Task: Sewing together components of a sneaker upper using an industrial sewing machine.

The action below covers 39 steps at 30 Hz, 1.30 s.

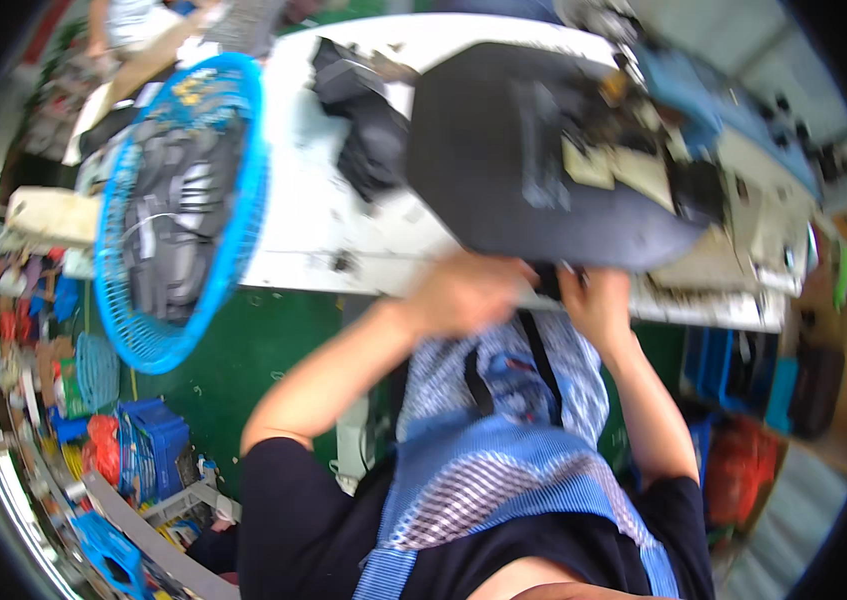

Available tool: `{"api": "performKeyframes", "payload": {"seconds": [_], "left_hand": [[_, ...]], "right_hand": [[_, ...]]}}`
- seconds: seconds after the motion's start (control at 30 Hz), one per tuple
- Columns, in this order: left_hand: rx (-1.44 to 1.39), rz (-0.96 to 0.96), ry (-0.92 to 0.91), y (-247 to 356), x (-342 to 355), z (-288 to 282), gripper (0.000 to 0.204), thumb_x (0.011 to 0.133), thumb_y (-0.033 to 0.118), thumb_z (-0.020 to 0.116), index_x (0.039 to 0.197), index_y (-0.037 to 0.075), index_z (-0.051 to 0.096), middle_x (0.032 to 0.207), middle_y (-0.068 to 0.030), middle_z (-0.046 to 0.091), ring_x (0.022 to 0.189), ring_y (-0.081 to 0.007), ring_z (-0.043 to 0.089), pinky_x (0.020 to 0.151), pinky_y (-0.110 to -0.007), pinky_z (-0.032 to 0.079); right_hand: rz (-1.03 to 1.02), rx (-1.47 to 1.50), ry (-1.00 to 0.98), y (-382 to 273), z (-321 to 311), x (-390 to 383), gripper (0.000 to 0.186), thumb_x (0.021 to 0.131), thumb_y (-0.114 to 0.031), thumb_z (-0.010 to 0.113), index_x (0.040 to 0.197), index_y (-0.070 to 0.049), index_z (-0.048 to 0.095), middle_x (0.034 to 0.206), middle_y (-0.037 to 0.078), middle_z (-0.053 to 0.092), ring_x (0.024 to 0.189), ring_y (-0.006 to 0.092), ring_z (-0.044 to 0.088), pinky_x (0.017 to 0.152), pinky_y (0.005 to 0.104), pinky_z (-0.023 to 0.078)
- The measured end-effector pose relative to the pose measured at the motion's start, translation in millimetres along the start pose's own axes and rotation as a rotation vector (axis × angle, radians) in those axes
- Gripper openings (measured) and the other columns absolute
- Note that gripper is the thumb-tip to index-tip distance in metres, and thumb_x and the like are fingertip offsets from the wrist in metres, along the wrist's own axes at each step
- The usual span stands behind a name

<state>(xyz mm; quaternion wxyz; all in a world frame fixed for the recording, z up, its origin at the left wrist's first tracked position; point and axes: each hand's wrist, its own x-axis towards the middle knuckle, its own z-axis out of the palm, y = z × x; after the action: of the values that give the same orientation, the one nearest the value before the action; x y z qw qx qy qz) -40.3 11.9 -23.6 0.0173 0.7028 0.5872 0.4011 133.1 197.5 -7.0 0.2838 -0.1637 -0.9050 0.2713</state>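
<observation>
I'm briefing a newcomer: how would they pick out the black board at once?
Find the white table. Toward its right, just beyond the left hand and right hand, is the black board. It is broad and flat with angled corners, unlike the smaller, crumpled black piece on its left.

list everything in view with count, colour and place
table: 1, white, centre
basket: 1, blue, left
pieces: many, dark grey, in basket
cloth-like item: 1, black, between basket and panel
panel: 1, black, over table
floor: 1, green, below table
background clutter: many, mixed colours, both sides, blurred
co-worker: 1, pale top, upper left
apron: 1, blue, on wearer
left hand: 1, blurred, by panel's near edge
right hand: 1, by panel's near edge
</observation>
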Motion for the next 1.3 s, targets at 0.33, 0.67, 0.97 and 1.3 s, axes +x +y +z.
{"api": "performKeyframes", "payload": {"seconds": [0.33,0.67,0.97,1.3], "left_hand": [[0.083,-0.026,0.074,25,18,41,0.051,0.089,0.028,0.079,0.131,0.001,0.068,0.127,-0.0157,0.067,0.121,-0.035,0.066,0.105,-0.047,0.052],[0.395,-0.037,0.207,80,92,-68,0.055,0.072,-0.005,0.07,0.126,0.003,0.074,0.129,-0.0142,0.073,0.11,-0.0323,0.074,0.092,-0.043,0.057],[0.181,-0.032,0.076,55,109,-89,0.061,0.067,-0.017,0.066,0.125,0.001,0.074,0.128,-0.015,0.077,0.127,-0.0376,0.071,0.106,-0.047,0.058],[0.257,-0.08,0.016,42,120,-89,0.065,0.067,-0.015,0.068,0.128,0.005,0.074,0.131,-0.0115,0.076,0.123,-0.0323,0.073,0.101,-0.042,0.062]], "right_hand": [[-0.329,0.299,0.126,-86,-96,-6,0.019,0.091,0.013,0.061,0.106,0.002,0.059,0.11,0.024,0.079,0.095,0.0379,0.076,0.081,0.0452,0.062],[-0.41,-0.1,0.134,-80,-84,46,0.056,0.056,0.001,0.07,0.11,-0.007,0.081,0.109,0.007,0.077,0.09,0.0324,0.063,0.079,0.0413,0.057],[-0.284,0.084,0.141,-79,-75,51,0.046,0.074,0.008,0.071,0.118,-0.001,0.076,0.125,0.016,0.077,0.105,0.0321,0.077,0.09,0.0403,0.063],[-0.326,-0.054,0.211,-69,-65,56,0.047,0.071,0.005,0.074,0.117,0.0,0.075,0.121,0.016,0.077,0.101,0.0323,0.077,0.085,0.0395,0.064]]}}
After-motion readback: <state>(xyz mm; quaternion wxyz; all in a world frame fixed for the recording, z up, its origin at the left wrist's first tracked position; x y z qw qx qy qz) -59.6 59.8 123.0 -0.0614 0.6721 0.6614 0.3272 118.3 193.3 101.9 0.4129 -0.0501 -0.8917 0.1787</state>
